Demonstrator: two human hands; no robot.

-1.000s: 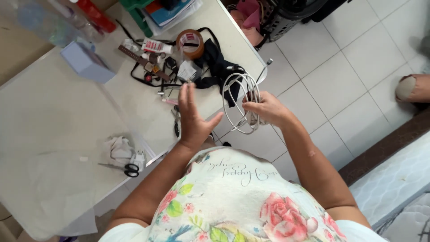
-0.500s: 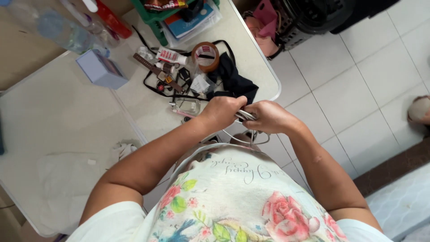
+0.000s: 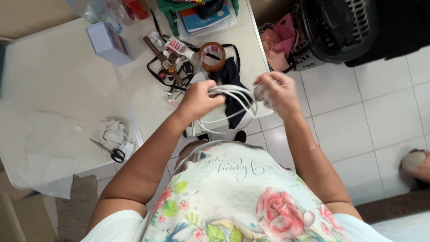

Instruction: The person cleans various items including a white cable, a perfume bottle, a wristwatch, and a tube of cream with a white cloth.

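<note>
A coil of white cable (image 3: 233,105) hangs in loops between my two hands above the table's near edge. My left hand (image 3: 200,97) grips the left side of the coil with closed fingers. My right hand (image 3: 277,89) holds the right end, fingers curled around the cable. Behind the coil lies a black cloth (image 3: 230,76) on the white table (image 3: 58,76).
A brown tape roll (image 3: 212,56), a small tube, straps and small tools clutter the table's middle. Scissors (image 3: 109,151) lie beside a crumpled white cloth (image 3: 112,132). A lilac box (image 3: 109,42) stands further back. A black basket (image 3: 331,31) sits on the tiled floor.
My left hand went from open beside the coil to closed on it. Both hands have since drawn apart, spreading the cable loops.
</note>
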